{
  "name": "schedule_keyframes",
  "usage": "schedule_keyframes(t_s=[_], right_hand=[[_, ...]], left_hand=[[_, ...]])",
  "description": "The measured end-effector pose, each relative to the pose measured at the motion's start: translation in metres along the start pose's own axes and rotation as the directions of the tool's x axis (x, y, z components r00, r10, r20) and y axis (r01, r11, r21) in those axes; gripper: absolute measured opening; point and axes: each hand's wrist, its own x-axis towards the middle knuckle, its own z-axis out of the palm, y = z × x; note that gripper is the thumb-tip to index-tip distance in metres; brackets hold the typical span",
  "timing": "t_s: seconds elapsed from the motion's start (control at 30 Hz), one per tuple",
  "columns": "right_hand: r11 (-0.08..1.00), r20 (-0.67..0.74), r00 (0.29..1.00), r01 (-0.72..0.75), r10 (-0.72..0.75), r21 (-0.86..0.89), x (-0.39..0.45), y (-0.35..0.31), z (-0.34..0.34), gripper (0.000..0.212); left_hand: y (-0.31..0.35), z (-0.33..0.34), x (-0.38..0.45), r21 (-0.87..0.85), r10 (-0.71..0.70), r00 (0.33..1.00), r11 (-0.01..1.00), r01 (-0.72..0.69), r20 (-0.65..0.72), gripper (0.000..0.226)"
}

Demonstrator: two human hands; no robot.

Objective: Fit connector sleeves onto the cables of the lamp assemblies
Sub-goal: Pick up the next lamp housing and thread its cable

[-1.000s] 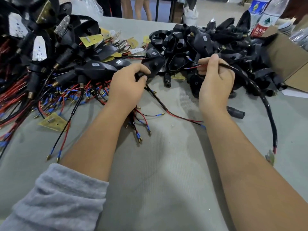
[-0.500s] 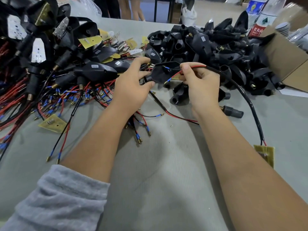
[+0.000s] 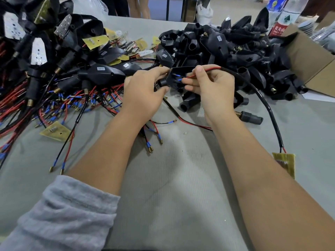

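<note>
Head view: just in front of the heap of black housings (image 3: 235,51), the left hand (image 3: 143,91) grips a black connector sleeve (image 3: 174,78), fingers curled round its neck, open mouth facing right. The right hand (image 3: 213,84) pinches the cable (image 3: 261,98) by its red lead, blue-tipped ends already at the sleeve's mouth. To thread well, I judge both leads should be kept together, aimed at the neck hole, and fed steadily while the sleeve stays still above the tabletop (image 3: 172,178)

Left hand (image 3: 143,91) round black lamp housing (image 3: 176,77), right hand (image 3: 212,86) pinching red-and-black cable (image 3: 261,98).
</note>
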Motion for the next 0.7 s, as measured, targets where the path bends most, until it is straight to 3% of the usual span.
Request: schedule_keyframes(t_s=[0.37, 0.6, 0.67, 0.7], right_hand=[[0.999, 0.08, 0.997, -0.028, 0.025, 0.032, -0.0053, -0.0063, 0.001, 0.014], [0.995, 0.15, 0.987, -0.072, 0.061, 0.072, -0.0068, -0.0071, 0.0013, 0.01], [0.995, 0.145, 0.988, -0.073, 0.062, 0.072, -0.0069, -0.0074, 0.0013, 0.01], [0.995, 0.128, 0.99, -0.067, 0.058, 0.067, -0.0066, -0.0075, 0.0014, 0.01]], left_hand=[[0.001, 0.0002, -0.0002, 0.084, 0.073, 0.997, 0.994, -0.075, 0.026, 0.045], [0.0039, 0.0004, -0.0018, 0.07, 0.075, 0.997, 0.995, -0.073, -0.031, 0.044], [0.0074, -0.0004, -0.0025, -0.067, 0.041, 0.997, 0.997, -0.045, -0.067, 0.041], [0.0096, -0.0008, -0.0026, -0.222, 0.005, 0.996, 0.975, -0.024, -0.086, 0.038]])
